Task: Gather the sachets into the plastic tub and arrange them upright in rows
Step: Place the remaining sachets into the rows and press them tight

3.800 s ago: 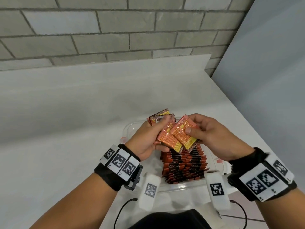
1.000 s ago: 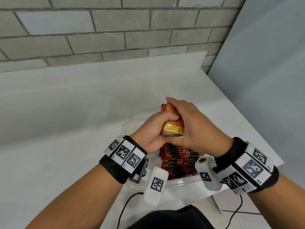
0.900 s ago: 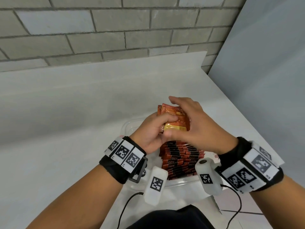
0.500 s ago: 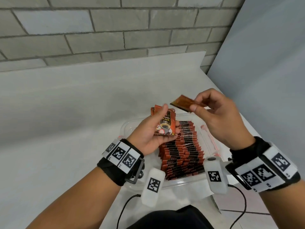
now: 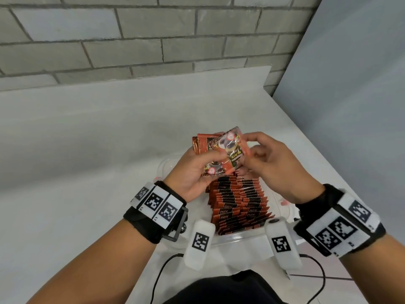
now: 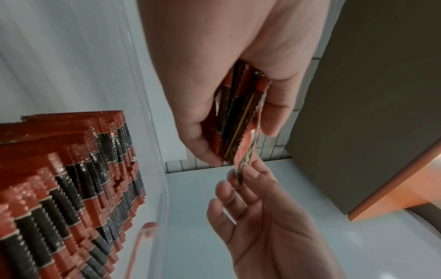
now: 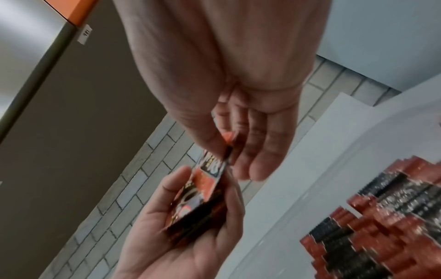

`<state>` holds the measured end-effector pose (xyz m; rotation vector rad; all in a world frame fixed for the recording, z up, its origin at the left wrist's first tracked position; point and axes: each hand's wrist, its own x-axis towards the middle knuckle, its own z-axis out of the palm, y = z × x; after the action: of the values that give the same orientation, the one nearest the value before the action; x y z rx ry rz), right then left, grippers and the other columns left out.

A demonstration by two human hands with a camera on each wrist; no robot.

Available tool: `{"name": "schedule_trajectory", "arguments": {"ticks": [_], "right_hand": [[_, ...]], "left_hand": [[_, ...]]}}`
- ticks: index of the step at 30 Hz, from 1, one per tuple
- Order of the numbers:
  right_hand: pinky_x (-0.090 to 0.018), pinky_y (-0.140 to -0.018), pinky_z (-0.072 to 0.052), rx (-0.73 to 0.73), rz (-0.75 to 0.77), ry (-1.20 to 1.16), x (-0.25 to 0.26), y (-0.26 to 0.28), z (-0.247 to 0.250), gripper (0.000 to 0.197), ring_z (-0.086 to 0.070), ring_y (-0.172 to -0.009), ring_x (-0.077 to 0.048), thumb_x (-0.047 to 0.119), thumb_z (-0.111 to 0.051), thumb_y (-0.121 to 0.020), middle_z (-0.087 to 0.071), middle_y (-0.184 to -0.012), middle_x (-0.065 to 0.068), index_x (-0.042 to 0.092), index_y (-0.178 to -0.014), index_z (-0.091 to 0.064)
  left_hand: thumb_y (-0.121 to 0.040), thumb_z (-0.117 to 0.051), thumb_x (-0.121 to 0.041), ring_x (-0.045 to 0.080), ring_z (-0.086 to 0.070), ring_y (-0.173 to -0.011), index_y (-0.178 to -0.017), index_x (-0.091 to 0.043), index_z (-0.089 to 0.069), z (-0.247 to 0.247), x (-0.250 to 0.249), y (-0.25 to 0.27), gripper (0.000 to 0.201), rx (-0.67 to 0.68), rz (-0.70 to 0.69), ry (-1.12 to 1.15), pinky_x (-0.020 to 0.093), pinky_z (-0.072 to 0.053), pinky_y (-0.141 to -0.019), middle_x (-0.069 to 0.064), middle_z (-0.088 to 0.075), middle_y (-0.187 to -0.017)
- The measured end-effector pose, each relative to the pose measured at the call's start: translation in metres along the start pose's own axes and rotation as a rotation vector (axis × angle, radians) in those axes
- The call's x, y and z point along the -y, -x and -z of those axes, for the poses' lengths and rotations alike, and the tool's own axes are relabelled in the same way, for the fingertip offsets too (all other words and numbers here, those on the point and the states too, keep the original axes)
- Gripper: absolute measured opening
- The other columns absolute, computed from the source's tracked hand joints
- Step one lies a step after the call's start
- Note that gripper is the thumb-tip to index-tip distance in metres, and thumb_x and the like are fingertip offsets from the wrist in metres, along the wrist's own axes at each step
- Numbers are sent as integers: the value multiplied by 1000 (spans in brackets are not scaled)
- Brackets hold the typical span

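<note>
Half a second ago the right hand (image 5: 271, 165) held a single sachet up and clear of the left hand (image 5: 192, 172); now it has brought that sachet (image 5: 235, 153) back against the bundle of sachets (image 5: 202, 145), and the two hands have closed in together above the tub.

The white table (image 5: 87, 150) is smooth and matt, backed by a wall of grey blocks (image 5: 131, 36) with rough mortar lines. On it, below both sets of fingers, sits the clear plastic tub (image 5: 236, 240), thin-walled with a rounded rim. Inside, the rows of sachets (image 5: 238, 205) stand on edge, packed tight: glossy foil in orange-red and black, with crimped zigzag tops, several of them printed "D2X".

The left hand grips the bundle, thumb across its front and fingers (image 6: 203, 143) curled behind, so the flat packets fan out slightly beyond the fingertips. The front faces show a coffee cup picture and round red-and-white marks; the lettering there is too blurred to read.

The right hand pinches the single sachet by its edge between thumb and forefinger (image 7: 210, 139), the other fingers loosely extended beneath. That sachet is tilted, lying across the front of the bundle and touching it, directly between the two thumbs.

Both wrists wear black bands (image 5: 153, 222) carrying white square-patterned marker tags.
</note>
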<state>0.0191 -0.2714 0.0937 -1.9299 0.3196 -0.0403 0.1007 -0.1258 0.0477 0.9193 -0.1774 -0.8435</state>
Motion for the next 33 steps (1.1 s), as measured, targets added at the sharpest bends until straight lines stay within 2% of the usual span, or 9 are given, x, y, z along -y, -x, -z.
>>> {"name": "schedule_trajectory", "arguments": {"ticks": [3,6,8,12,15,20,24,28,33], "right_hand": [[-30,-64,-58,39,16,17,5,-1,2,41,-69,-74,-15,8,-49,-97,-63,-106,2,42,-119,-53],[-37,-68,-60,34,-97,-197,-2,0,-1,43,-70,-80,-20,8,-59,-92,-61,-109,-5,25,-129,-46],[-36,-66,-61,-2,-161,-378,-6,3,1,35,-69,-73,-21,2,-62,-88,-68,-96,-9,10,-119,-49],[-29,-62,-59,-39,-130,-436,-11,11,12,14,-67,-69,-17,1,-58,-88,-66,-81,-9,12,-96,-58],[-29,-66,-57,-72,-1,-99,-16,17,34,19,-70,-78,-16,1,-53,-93,-64,-89,-2,18,-91,-60],[-18,-66,-49,186,132,603,-28,37,54,28,-66,-75,-2,4,-55,-93,-69,-83,18,31,-88,-65],[-23,-72,-52,374,117,737,-37,45,46,31,-65,-81,0,8,-52,-96,-69,-88,20,34,-93,-67],[-31,-78,-51,493,50,850,-45,45,40,31,-63,-85,-6,13,-46,-98,-67,-97,17,37,-97,-65],[-4,-76,-37,524,62,872,-41,43,31,32,-49,-83,18,8,-46,-97,-52,-89,28,27,-106,-70]], "left_hand": [[-79,-62,-2,27,-65,-97,-120,2,-58,1,2,3,41,-9,11,-51,38,-53,-85,17,-66,-109],[-82,-57,8,23,-67,-91,-104,-4,-64,1,6,6,26,10,-25,-55,35,-53,-82,12,-69,-100],[-78,-61,7,25,-66,-94,-102,-5,-65,1,8,7,27,19,-36,-38,36,-52,-85,13,-69,-102],[-76,-64,-3,22,-68,-90,-98,-8,-66,-1,8,11,22,38,-37,-4,34,-55,-82,10,-70,-98],[-76,-63,-14,21,-66,-80,-99,-11,-62,0,7,13,23,5,-45,34,31,-56,-75,10,-67,-90],[-73,-65,-16,20,-65,-75,-92,-11,-66,2,10,17,20,-10,-17,-17,29,-56,-71,8,-67,-84],[-70,-68,-20,21,-66,-78,-81,-15,-72,3,11,19,13,-17,16,-58,30,-56,-72,9,-68,-84],[-70,-67,-20,21,-66,-78,-90,-13,-67,0,11,19,21,-28,24,-72,29,-57,-70,7,-69,-86],[-70,-67,-20,19,-66,-76,-91,-12,-67,-1,9,21,23,-28,36,-97,30,-56,-72,7,-69,-87]]}}
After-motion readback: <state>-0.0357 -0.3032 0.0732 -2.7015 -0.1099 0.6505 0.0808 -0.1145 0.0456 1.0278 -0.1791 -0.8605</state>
